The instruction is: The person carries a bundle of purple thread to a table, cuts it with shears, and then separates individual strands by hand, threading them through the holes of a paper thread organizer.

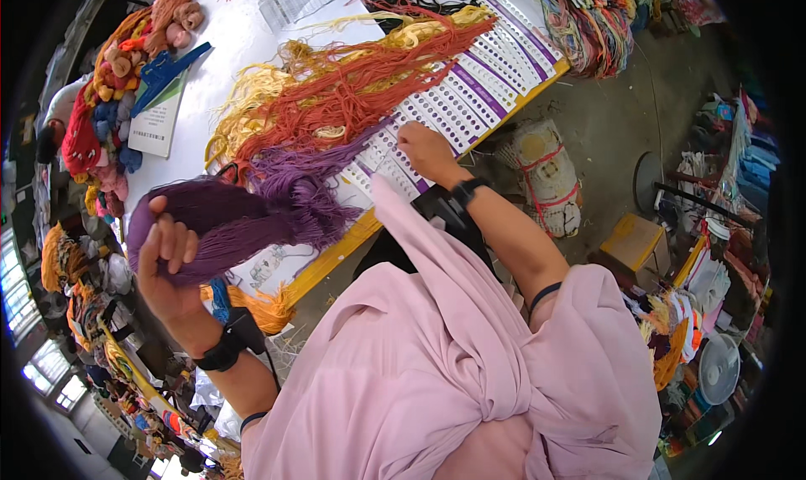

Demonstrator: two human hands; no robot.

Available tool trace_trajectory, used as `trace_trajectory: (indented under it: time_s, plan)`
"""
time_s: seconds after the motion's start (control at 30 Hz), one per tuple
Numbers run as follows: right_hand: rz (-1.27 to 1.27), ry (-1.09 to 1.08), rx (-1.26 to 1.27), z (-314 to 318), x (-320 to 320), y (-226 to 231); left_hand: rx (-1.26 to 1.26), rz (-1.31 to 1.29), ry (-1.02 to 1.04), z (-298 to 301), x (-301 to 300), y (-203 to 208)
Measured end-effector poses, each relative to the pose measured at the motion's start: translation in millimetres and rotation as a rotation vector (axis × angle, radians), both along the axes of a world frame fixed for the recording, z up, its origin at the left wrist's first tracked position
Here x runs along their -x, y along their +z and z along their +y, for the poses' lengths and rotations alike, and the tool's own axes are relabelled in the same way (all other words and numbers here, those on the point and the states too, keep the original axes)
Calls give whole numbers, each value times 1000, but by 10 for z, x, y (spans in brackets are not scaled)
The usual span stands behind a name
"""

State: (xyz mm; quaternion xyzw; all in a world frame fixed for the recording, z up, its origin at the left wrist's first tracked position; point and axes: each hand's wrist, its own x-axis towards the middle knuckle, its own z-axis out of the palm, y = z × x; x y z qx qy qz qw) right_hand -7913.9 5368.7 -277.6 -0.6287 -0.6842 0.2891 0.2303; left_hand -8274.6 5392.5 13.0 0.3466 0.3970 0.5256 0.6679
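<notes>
Left hand (168,266) has its fingers wrapped round the purple yarn hank (222,220) at the desk (231,47) edge, right hand (426,151) fingers curled, pinching strands on the sample card (470,94) — 1 hard tug w/ both could snag the rust-orange yarn (353,94) & tangle it.

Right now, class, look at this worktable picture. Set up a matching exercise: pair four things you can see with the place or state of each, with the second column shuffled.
Column one:
1. purple yarn bundle
2. right hand
3. orange yarn strands
4. blue clip

Column two:
A. spread loose across the middle of the table
B. lying on a paper sheet toward the far left of the table
C. gripped in the left hand
D. resting on the sample card with rows of dots

Pairs: 1-C, 2-D, 3-A, 4-B
</notes>
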Motion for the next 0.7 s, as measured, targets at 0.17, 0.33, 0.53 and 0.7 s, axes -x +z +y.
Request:
trace_trajectory:
  time_s: [0.17, 0.33, 0.53, 0.7]
  plan:
    - [226, -179, 94, -912, -1058, 500, -359, 101, 226, 71, 305, 803]
    - [-692, 189, 717, -2015, -2474, 263, -699, 210, 328, 115, -60, 1298]
    - [14, 73, 212, 336, -1636, 875, 308, 151, 12, 515, -1676, -338]
    - [700, 318, 406, 1469, -737, 1064, 592, -432, 176, 569, -2417, -1543]
